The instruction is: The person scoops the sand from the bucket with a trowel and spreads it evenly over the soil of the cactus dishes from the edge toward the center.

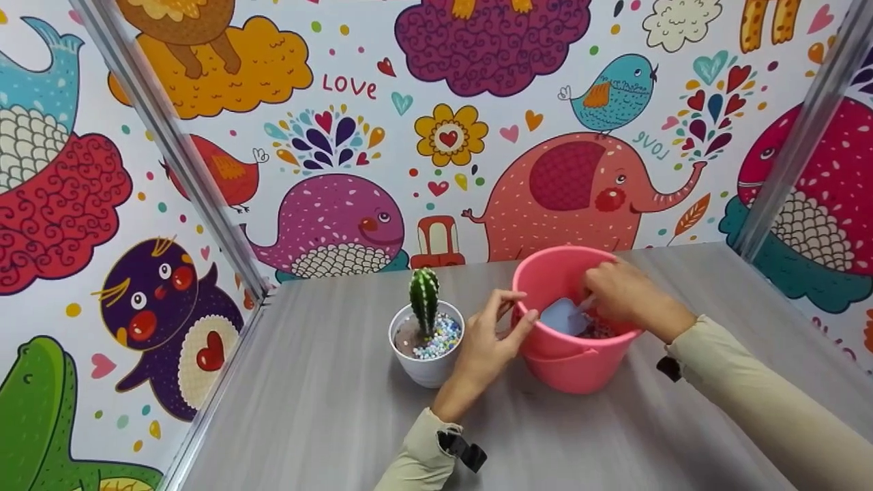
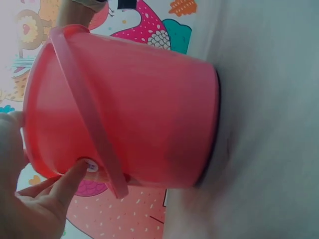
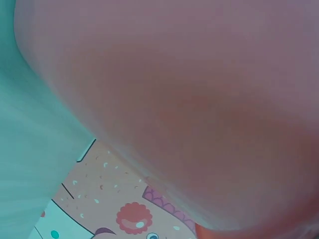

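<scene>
A pink bucket (image 1: 576, 365) stands on the table, its handle hanging down along the side. My left hand (image 1: 487, 341) holds the bucket's left rim, with fingertips at the edge and a digit pressed to the outer wall by a small round sticker (image 2: 91, 165). Reaching over the far right rim, my right hand (image 1: 624, 293) grips the handle of a light blue toy shovel (image 1: 565, 317). The shovel's blade is inside the bucket, above small multicoloured pebbles (image 1: 600, 329). In the right wrist view, blurred skin fills most of the frame and hides the shovel.
Left of the bucket, close to my left hand, stands a white pot (image 1: 426, 372) holding a green cactus (image 1: 424, 300) and coloured pebbles. The grey table (image 1: 307, 409) meets printed cartoon panels at the back and sides, joined by metal posts (image 1: 184, 157).
</scene>
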`<state>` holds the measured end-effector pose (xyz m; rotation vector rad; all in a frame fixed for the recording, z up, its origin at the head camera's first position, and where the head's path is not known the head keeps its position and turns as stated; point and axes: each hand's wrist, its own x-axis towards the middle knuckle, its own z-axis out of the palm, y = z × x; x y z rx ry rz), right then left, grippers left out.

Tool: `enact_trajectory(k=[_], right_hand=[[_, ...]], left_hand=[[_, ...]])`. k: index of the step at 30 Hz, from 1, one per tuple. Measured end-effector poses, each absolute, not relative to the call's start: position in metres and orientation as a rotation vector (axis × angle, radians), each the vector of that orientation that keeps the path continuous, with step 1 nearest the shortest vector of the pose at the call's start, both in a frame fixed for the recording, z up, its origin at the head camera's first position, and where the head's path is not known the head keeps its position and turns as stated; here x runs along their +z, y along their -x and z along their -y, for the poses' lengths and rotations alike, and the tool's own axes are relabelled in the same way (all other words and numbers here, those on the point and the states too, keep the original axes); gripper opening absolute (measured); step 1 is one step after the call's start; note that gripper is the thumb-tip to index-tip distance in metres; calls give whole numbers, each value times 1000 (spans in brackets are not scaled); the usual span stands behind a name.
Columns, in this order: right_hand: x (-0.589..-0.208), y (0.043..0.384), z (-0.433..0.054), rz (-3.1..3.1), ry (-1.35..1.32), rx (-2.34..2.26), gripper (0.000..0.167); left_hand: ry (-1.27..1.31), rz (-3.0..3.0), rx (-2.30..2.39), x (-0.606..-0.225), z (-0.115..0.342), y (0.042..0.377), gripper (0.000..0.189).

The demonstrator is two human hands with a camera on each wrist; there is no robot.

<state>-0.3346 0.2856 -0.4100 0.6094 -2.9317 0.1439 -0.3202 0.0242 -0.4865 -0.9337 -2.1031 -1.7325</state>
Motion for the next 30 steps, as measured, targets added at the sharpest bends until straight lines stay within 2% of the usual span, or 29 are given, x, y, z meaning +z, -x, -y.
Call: enact_trajectory(k=[7, 16, 24, 30], right_hand=[[-411, 333, -283, 2970, -658, 50, 7], [-409, 331, -287, 3043, -720, 190, 3], [-409, 329, -286, 3012, -792, 205, 8], [-410, 329, -289, 3015, -817, 176, 5]], left_hand=[[926, 2093, -1768, -487, -25, 321, 39], [931, 2088, -1838, -487, -26, 320, 37], [910, 2110, -1846, -488, -23, 320, 39], [922, 2108, -1847, -488, -24, 320, 41]])
